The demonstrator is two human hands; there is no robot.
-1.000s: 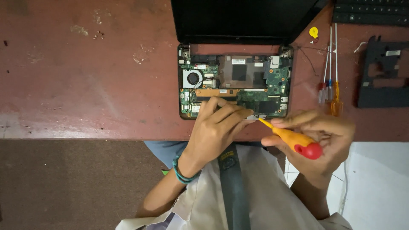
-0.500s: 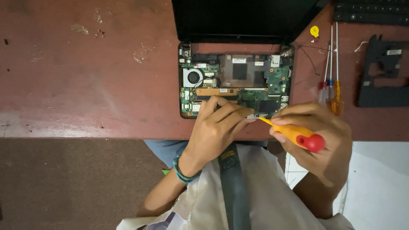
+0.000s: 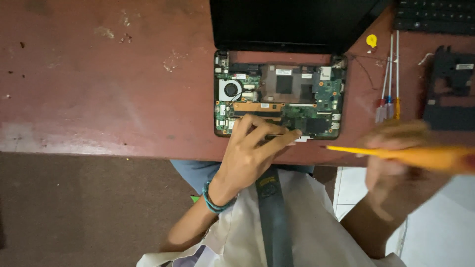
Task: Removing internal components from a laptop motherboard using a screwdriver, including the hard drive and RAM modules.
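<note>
An opened laptop [image 3: 279, 96] lies on the reddish table [image 3: 99, 99], its green circuit board, small fan and copper-coloured heat plate exposed. My left hand [image 3: 252, 148] rests on the board's near edge, fingertips pressing near the front right corner. My right hand [image 3: 401, 163], blurred by motion, is off to the right of the laptop past the table's edge. It grips an orange-handled screwdriver [image 3: 396, 154] lying roughly level, its tip pointing left and clear of the board.
The black screen lid [image 3: 292, 22] stands open behind the board. Three screwdrivers [image 3: 388, 89] and a small yellow piece [image 3: 371, 40] lie to the right. A black plastic cover [image 3: 450, 89] and a keyboard [image 3: 435, 17] are at the far right.
My right hand has swung the screwdriver away from the board's front corner, out to the right. My left hand has stayed on the board.
</note>
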